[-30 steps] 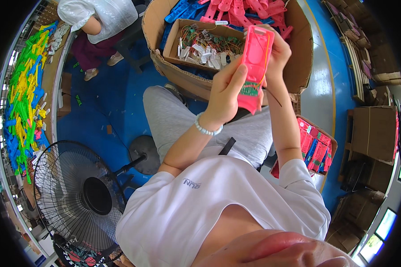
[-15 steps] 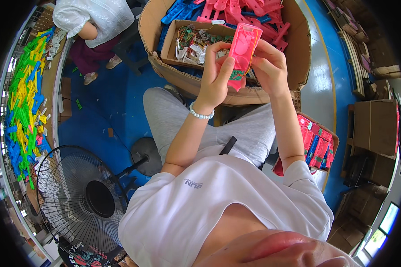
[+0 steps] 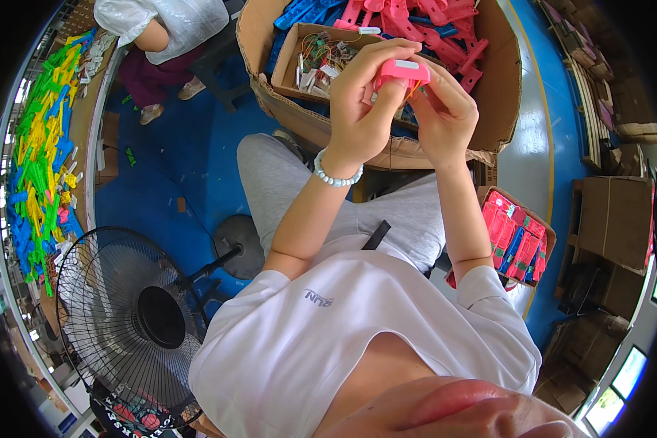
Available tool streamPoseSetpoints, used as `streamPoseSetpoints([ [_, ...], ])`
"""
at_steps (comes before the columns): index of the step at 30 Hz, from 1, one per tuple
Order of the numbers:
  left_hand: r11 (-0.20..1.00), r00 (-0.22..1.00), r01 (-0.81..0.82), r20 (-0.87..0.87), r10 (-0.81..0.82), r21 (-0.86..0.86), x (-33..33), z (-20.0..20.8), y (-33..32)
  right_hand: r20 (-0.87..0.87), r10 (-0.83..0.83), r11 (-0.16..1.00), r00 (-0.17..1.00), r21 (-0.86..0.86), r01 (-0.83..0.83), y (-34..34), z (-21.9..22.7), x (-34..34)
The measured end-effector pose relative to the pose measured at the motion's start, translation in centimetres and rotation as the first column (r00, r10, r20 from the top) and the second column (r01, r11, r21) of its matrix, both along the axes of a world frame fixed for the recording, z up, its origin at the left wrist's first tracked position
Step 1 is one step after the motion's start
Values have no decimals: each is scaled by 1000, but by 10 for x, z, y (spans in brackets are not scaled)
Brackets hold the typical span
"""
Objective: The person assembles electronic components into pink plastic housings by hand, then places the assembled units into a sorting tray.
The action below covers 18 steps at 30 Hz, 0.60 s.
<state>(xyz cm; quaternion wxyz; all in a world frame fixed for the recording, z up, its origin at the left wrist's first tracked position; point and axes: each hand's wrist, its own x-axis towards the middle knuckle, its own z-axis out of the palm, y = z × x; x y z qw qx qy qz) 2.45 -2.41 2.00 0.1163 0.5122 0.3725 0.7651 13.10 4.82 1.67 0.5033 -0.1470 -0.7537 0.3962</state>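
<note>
A pink plastic toy casing (image 3: 393,70) is held up between both hands, tilted so that its end with a pale rectangle points upward. My left hand (image 3: 365,106) grips its left side, the thumb pressed below the end. On the other side my right hand (image 3: 447,120) has its fingers closed around the casing. Thin yellow and orange wires (image 3: 415,89) show beneath it; the casing's inside is hidden. Behind the hands, a small cardboard box (image 3: 287,67) holds circuit boards, wires and white pieces. It sits inside a large cardboard box (image 3: 321,139) with pink casings (image 3: 456,47) and blue ones.
At my right, a carton (image 3: 551,228) is filled with pink and blue casings. A black fan (image 3: 135,314) stands at lower left. Beyond it runs a bench with a heap of green, yellow and blue parts (image 3: 40,175). Another person (image 3: 171,29) sits at upper left.
The casing was upright with its open inside and green board showing; it has been tipped so its end shows. Both hands have closed in around it.
</note>
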Motion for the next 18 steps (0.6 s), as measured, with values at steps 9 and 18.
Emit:
streamPoseSetpoints([
  [9,969,978,-185,-66,198,163,7,-3,2,-47,50,996,998,73,-46,-17,2,-2],
  [18,996,994,-62,83,68,-68,6,-3,7,104,-113,990,988,91,104,-2,-12,-11],
])
